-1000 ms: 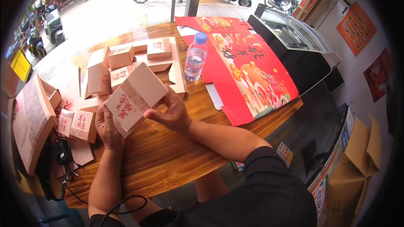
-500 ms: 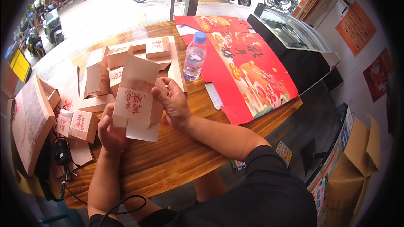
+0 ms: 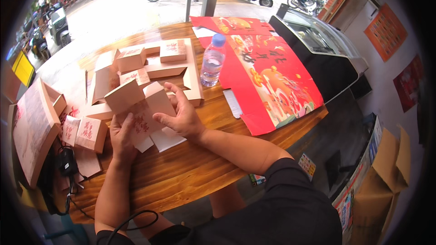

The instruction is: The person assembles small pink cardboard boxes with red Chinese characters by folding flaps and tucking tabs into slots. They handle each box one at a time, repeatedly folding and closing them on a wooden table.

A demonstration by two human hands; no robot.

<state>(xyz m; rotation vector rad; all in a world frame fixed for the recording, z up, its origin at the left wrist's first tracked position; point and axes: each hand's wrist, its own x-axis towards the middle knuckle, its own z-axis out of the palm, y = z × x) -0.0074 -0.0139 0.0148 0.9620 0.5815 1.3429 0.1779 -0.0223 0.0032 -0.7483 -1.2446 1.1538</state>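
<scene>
Above the wooden table I hold a partly folded small cardboard box (image 3: pixel 140 119), pale pink-beige with red brush lettering, its flaps standing out at several angles. My left hand (image 3: pixel 122 138) grips its lower left side, thumb on the printed face. At the opposite side, my right hand (image 3: pixel 185 119) has its thumb against the box and its fingers spread around a raised side flap (image 3: pixel 159 99); some fingertips are hidden. Just behind lies a cardboard tray insert (image 3: pixel 194 77) with several matching small boxes on it, one of them a closed box (image 3: pixel 172 51).
A water bottle (image 3: pixel 212 63) with a blue cap stands right of the insert. Beside it lies a flattened red printed carton (image 3: pixel 281 77). At the left are two small boxes (image 3: pixel 91 135), a large box lid (image 3: pixel 36 131) and a black adapter (image 3: pixel 67 161) with cables.
The small box has gone from a flattish folded sheet to having its panels bent outward. My right hand has spread its fingers, and my left thumb has moved onto the printed face.
</scene>
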